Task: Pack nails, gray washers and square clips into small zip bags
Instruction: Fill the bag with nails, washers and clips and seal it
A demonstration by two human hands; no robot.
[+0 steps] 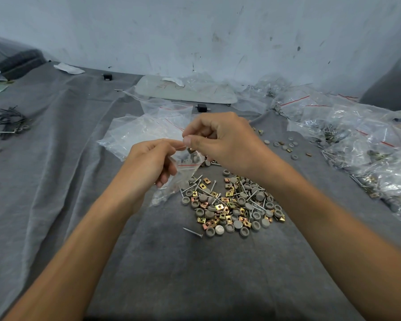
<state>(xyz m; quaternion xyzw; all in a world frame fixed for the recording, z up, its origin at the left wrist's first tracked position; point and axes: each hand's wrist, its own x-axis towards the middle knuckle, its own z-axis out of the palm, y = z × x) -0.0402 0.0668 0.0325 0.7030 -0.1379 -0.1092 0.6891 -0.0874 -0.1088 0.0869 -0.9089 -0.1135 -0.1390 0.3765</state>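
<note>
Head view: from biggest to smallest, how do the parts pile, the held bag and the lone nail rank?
1. Parts pile
2. Held bag, raised nearer the camera, so perhaps flattered
3. Lone nail

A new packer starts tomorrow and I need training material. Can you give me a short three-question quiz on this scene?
1. True or false: the left hand and right hand both pinch one small bag.
2. The filled bags lie: A) to the left, B) to the right, C) under the pile.
3. Which part lies alone at the pile's near edge?
Key: 1 true; 2 B; 3 a nail.
</note>
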